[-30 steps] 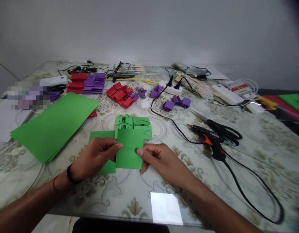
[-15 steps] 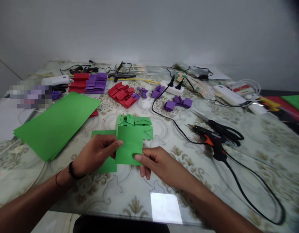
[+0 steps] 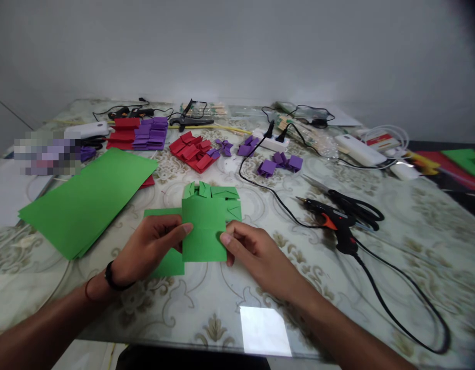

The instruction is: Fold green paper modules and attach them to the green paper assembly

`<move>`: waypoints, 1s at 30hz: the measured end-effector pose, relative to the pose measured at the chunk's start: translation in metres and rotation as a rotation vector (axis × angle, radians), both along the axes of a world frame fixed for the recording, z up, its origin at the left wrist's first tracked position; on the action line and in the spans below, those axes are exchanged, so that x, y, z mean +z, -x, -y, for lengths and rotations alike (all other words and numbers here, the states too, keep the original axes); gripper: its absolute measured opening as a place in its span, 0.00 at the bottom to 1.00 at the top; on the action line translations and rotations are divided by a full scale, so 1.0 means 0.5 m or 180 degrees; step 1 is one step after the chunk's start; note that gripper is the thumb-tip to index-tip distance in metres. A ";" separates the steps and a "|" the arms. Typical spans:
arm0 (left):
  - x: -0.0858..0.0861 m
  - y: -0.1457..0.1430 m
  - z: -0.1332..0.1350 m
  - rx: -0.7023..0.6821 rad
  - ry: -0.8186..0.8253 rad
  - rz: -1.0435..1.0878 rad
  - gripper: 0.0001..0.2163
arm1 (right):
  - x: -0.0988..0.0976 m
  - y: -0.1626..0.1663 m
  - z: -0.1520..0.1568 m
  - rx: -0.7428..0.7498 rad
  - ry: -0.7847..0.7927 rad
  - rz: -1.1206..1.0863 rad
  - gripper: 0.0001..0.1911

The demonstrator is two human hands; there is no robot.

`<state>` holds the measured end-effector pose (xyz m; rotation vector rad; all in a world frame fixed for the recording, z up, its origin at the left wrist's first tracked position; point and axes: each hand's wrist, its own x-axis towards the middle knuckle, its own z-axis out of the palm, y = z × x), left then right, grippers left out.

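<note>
A green paper square is pinched between both hands just above the table. My left hand grips its left edge with thumb and fingers closed on it. My right hand holds its right edge the same way. Under my left hand lies another flat green paper piece. Just behind the held square sits a small pile of folded green pieces.
A stack of green sheets lies at left. Folded red pieces and purple pieces sit further back. A black glue gun with its cord and scissors lie at right, beside a power strip.
My right hand slid from the square's bottom right corner up its right edge. The square shifted slightly; my left hand kept its grip.
</note>
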<state>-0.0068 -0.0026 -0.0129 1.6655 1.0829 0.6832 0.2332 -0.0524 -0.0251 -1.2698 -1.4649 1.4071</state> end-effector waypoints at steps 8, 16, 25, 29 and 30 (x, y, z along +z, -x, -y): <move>0.008 -0.007 0.004 -0.0284 -0.0043 0.0080 0.21 | -0.009 -0.010 0.006 -0.0033 -0.0125 -0.0331 0.22; 0.010 -0.013 0.017 -0.0568 0.0732 0.0564 0.19 | 0.003 -0.016 0.010 0.0134 -0.0470 -0.0469 0.22; 0.004 -0.019 0.017 -0.0612 0.0878 0.0510 0.17 | 0.006 -0.009 0.010 0.0107 -0.0612 -0.0418 0.22; 0.008 -0.023 0.017 -0.0594 0.0788 0.0474 0.21 | 0.007 -0.009 0.010 0.0115 -0.0621 -0.0393 0.22; 0.009 -0.024 0.017 -0.0603 0.0788 0.0463 0.21 | 0.006 -0.010 0.010 0.0108 -0.0587 -0.0352 0.22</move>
